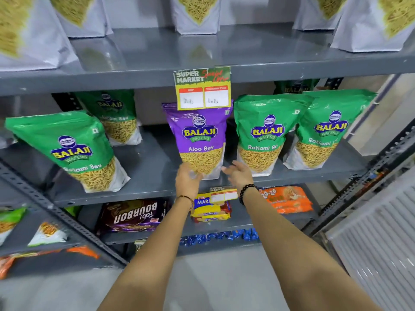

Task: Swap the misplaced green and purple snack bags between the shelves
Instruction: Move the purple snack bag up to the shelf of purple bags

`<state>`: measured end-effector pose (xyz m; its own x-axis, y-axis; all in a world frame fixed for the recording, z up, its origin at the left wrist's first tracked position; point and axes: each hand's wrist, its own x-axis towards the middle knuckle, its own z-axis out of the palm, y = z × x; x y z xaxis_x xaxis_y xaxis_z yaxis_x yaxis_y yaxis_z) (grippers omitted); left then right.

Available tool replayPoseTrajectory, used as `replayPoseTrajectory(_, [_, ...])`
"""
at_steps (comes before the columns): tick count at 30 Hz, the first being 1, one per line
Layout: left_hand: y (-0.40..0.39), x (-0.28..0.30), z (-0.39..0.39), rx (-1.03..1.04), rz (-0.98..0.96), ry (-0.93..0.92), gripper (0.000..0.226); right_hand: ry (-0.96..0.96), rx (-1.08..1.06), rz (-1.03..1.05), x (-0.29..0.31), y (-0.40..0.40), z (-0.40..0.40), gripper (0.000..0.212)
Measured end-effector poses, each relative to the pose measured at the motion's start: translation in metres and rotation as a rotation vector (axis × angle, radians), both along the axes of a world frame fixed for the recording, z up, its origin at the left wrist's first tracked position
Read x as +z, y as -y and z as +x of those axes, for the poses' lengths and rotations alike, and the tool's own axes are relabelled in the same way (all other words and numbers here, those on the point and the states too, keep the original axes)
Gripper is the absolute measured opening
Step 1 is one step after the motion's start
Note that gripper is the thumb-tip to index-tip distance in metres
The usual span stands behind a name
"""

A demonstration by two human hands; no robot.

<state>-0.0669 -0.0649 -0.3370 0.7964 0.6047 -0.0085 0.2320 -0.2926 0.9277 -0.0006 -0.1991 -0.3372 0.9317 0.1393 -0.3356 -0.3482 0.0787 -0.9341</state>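
A purple Aloo Sev snack bag (198,135) stands upright in the middle of the grey middle shelf (143,167), among green Ratlami Sev bags (67,149). Two more green bags (265,131) stand to its right. My left hand (187,178) touches the purple bag's lower left corner. My right hand (239,172) hovers with fingers spread just off its lower right corner, holding nothing. I cannot tell whether the left hand grips the bag or only rests against it.
A paper price tag (203,88) hangs from the upper shelf edge over the purple bag's top. White bags (197,14) line the top shelf. Biscuit packs (134,215) lie on the shelf below. A slatted white panel (377,239) stands to the right.
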Motion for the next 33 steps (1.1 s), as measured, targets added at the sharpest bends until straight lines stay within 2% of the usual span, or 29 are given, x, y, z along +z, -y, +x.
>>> replayPoseTrajectory(5, [-0.027, 0.009, 0.007, 0.044, -0.114, -0.042, 0.072, 0.135, 0.183, -0.067, 0.016, -0.025, 0.008, 0.076])
replayPoseTrajectory(8, [-0.035, 0.012, 0.012, -0.032, -0.166, -0.012, 0.06, 0.2, 0.219, -0.054, 0.02, -0.032, 0.014, 0.063])
replayPoseTrajectory(10, [-0.037, 0.014, 0.015, -0.085, -0.191, -0.008, 0.045, 0.198, 0.212, -0.045, 0.022, -0.034, 0.019, 0.068])
replayPoseTrajectory(13, [-0.038, 0.015, 0.016, -0.09, -0.204, -0.024, 0.037, 0.197, 0.192, -0.054, 0.024, -0.035, 0.023, 0.073])
replayPoseTrajectory(21, [-0.046, 0.011, -0.002, -0.147, -0.137, -0.051, 0.037, 0.194, 0.241, -0.118, 0.019, -0.027, 0.011, 0.059])
replayPoseTrajectory(25, [-0.05, 0.012, -0.021, -0.173, -0.193, -0.041, 0.036, 0.186, 0.276, -0.106, 0.016, -0.022, -0.003, 0.049])
replayPoseTrajectory(30, [-0.05, 0.012, -0.05, -0.232, -0.247, 0.0, 0.046, 0.221, 0.287, -0.072, 0.016, -0.014, -0.031, 0.048])
replayPoseTrajectory(33, [-0.05, 0.013, -0.069, -0.261, -0.274, 0.021, 0.044, 0.228, 0.298, -0.048, 0.019, -0.01, -0.049, 0.044])
